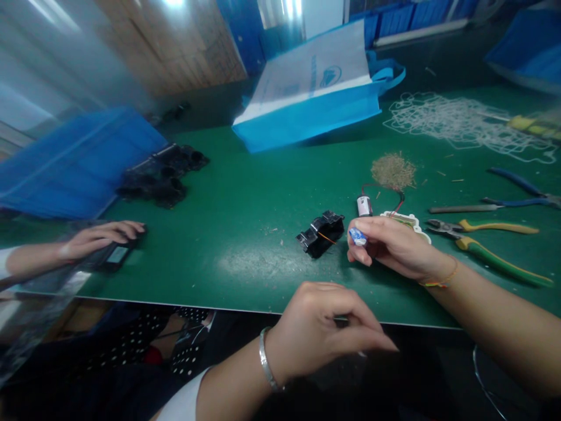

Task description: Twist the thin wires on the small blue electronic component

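Between the thumb and fingers of my right hand (390, 245) is a small, shiny blue-and-white piece (358, 236); its kind is not clear. My left hand (322, 333) hovers in front of the table edge, thumb and fingertips pressed together in a pinch; whatever they hold, if anything, does not show. A black plastic housing (322, 234) with a thin orange wire lies just left of my right hand. Behind that hand stands a white cylindrical battery (363, 205) with red and black leads. A white-rimmed case (412, 222) is partly hidden by the hand.
Side cutters (486, 248) with yellow-green handles, blue-handled pliers (521, 187) and a file-like rod (464, 209) lie right. Behind are a pile of small tan pieces (393, 171), tangled white wire (464, 123) and a bag (311, 111). A co-worker's hand (103, 237) rests left near black parts (164, 175).
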Demonstrator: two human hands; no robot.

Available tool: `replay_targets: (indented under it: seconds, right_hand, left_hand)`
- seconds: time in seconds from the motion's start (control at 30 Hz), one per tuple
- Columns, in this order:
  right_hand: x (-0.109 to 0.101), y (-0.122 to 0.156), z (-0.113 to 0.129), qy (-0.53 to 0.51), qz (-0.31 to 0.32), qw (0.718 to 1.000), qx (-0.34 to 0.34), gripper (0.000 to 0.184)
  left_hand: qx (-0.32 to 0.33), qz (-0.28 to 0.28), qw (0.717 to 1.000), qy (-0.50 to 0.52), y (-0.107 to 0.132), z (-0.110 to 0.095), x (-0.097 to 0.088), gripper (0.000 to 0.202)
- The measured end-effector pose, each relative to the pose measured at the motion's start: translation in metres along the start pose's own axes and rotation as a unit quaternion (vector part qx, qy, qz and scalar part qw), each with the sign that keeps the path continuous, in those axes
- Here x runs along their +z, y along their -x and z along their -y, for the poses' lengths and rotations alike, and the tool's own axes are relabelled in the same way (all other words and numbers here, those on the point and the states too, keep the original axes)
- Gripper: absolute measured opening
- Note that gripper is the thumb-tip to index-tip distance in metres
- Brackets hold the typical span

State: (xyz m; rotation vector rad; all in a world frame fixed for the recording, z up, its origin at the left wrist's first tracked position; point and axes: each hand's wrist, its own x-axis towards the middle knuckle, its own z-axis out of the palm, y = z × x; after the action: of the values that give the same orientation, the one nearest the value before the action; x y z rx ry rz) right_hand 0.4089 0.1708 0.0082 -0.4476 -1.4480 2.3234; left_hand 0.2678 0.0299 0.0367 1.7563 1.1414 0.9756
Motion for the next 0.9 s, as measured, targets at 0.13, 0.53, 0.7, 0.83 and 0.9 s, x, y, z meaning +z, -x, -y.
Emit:
replay_targets:
  seconds: [0.13,0.53,0.7,0.83,0.9]
  right_hand:
    - [0.002,0.0,0.003,-0.004,0.002,1.0,0.005,0.033]
    - [0.003,0.003,-0.001,0.103,0.079,0.991,0.017,0.038]
    - [0.006,0.005,0.004,0.143,0.112,0.983,0.001,0.041]
    - [0.006,0.005,0.006,0.153,0.144,0.978,0.011,0.041]
    - [0.006,0.006,0.006,0.16,0.154,0.975,0.012,0.038]
  left_hand:
    - [-0.08,-0.08,0.993,0.012,-0.001,0.001,-0.001,0.017]
    - [-0.029,-0.294,0.955,0.001,-0.01,0.016,-0.006,0.021]
    - [-0.018,-0.291,0.956,-0.034,-0.009,0.016,-0.007,0.015]
    - [-0.049,-0.291,0.955,-0.036,-0.009,0.015,-0.009,0.009]
    - [-0.063,-0.29,0.954,-0.04,-0.009,0.015,-0.011,0.011]
